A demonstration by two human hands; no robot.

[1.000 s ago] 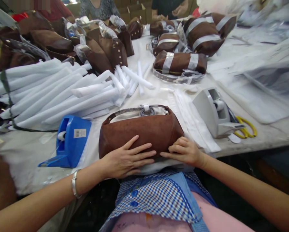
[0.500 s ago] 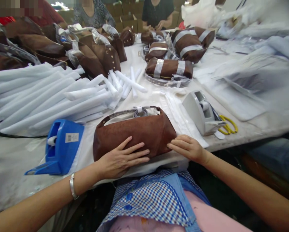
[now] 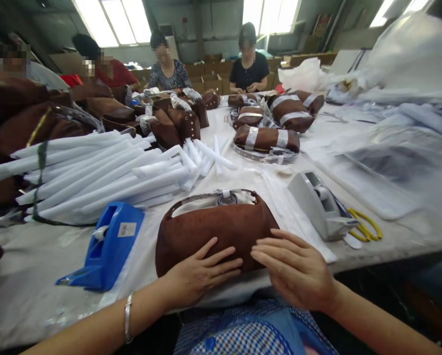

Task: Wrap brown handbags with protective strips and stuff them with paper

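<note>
A brown suede handbag (image 3: 213, 229) lies on the white table (image 3: 28, 276) right in front of me, its handle wrapped in clear film. My left hand (image 3: 199, 273) rests flat on the bag's near side, fingers spread. My right hand (image 3: 295, 268) hovers open at the bag's right end, fingers stretched out toward it. A silver bangle sits on my left wrist.
A blue tape dispenser (image 3: 104, 246) stands left of the bag, a grey one (image 3: 319, 207) right, with yellow scissors (image 3: 365, 227) beside it. White paper rolls (image 3: 95, 170) lie at left, and taped brown bags (image 3: 267, 138) behind. Three people sit at the far end.
The camera has tilted up, showing the far end of the room. My right hand has lifted off the bag's edge and spread open; my left hand stays flat on the bag.
</note>
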